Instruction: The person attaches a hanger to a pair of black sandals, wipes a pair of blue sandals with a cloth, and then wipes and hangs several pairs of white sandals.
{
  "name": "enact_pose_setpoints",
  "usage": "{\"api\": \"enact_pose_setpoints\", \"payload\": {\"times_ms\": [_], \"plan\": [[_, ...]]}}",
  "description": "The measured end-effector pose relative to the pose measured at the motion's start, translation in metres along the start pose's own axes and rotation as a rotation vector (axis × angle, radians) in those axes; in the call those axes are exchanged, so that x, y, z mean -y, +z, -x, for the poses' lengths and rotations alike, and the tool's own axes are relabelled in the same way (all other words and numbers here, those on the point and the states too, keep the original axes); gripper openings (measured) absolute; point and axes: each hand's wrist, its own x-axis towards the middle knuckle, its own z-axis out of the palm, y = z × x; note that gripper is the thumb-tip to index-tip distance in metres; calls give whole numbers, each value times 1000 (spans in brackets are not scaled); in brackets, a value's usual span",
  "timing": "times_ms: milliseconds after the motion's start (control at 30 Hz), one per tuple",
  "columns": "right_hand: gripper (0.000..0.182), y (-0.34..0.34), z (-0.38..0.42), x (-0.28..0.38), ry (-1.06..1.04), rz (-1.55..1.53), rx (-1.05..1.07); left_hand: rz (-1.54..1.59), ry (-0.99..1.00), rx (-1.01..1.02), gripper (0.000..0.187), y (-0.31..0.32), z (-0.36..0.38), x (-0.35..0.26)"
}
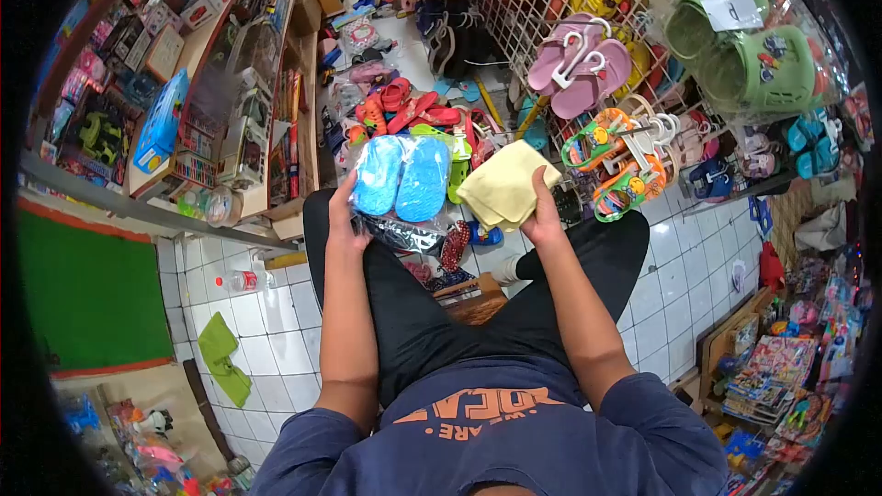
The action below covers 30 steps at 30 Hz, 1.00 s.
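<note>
My left hand (344,209) grips the left edge of a clear plastic bag holding a pair of blue slippers (422,178). Its fingers are partly hidden behind the bag. In my right hand (547,205) is a folded pale yellow cloth (503,182), held by its right side just right of the slippers. Below the bag, between my knees, lies a dark plastic-wrapped item (404,237). Red sandals (424,113) and other footwear are heaped on the floor beyond both hands.
Pink slippers (585,64), orange-green sandals (617,165) and bagged green clogs (772,69) hang on a wire rack at right. Packed shelves (216,46) stand at left. A bottle (241,281) and a green cloth (223,358) lie on the tiled floor.
</note>
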Motion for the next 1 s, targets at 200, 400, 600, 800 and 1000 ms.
{"api": "enact_pose_setpoints", "payload": {"times_ms": [200, 400, 600, 800, 1000], "plan": [[43, 26, 28, -3, -23, 137, 65, 25, 27, 229, 43, -40, -23, 7], [39, 89, 35, -23, -846, 1197, 185, -68, -18, 268, 59, 0, -9, 32], [58, 105, 29, -53, -771, 1536, 374, -63, -230, 273, 49, 5, -18, 61], [38, 103, 21, -43, -666, 1270, 200, -61, -236, 150, 45, 9, -21, 59], [44, 142, 44, -8, -1234, 1343, 47, 15, -161, 169, 47, 24, -17, 50]]}}
